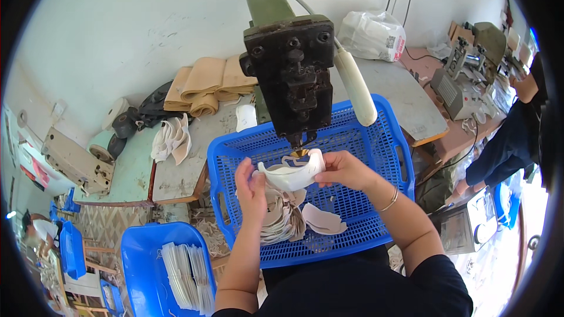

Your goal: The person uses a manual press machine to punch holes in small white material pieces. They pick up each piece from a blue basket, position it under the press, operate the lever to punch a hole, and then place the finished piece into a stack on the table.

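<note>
In front of me a curved white piece, looking like a shoe upper [294, 178], is held up between both hands. My left hand [251, 191] is closed around its left end, thumb toward me. My right hand [348, 169] pinches the right end between thumb and fingers. Just above the piece's upper right edge is the brass-coloured tip [300, 153] of a dark machine head [292, 70]; whether they touch I cannot tell. Below sits a blue mesh basket [376, 232] holding a heap of stacked white and beige pieces [281, 223] and a loose flat piece [324, 220].
A white handle-like cylinder [355, 85] hangs right of the machine head. Folded tan sheets [205, 85] and white cut pieces [172, 138] lie on the left bench. A blue tub [138, 270] stands lower left with bundled strips. At right, a person [511, 135] is beside another machine [461, 94].
</note>
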Demonstrator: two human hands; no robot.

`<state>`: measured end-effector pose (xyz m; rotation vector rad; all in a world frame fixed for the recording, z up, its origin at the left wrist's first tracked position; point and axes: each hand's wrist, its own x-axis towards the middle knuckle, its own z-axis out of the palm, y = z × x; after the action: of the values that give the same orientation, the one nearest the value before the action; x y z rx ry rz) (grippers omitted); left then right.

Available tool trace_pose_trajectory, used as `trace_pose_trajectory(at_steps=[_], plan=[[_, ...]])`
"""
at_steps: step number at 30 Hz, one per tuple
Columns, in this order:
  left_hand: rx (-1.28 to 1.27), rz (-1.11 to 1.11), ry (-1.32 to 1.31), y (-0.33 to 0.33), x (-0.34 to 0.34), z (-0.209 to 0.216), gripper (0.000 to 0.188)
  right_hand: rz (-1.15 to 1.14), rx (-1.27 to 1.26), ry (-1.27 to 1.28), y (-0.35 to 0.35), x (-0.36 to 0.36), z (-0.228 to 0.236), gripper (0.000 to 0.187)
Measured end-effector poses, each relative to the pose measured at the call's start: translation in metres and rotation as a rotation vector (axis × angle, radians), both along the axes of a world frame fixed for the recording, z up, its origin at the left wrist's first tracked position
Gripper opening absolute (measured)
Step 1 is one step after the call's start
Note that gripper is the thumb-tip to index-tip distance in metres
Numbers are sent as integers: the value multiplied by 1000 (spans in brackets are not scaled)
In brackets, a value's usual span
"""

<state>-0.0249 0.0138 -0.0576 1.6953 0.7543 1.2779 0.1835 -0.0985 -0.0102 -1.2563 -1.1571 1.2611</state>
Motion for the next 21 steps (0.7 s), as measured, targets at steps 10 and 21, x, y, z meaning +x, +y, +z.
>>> trace_pose_trajectory(at_steps=[10, 21], plan=[[662, -45, 414, -4, 25, 75, 13, -212, 164, 281, 10, -40, -12, 16], [705, -140, 447, 10, 31, 101, 15, -275, 174, 389, 14, -55, -1, 15]])
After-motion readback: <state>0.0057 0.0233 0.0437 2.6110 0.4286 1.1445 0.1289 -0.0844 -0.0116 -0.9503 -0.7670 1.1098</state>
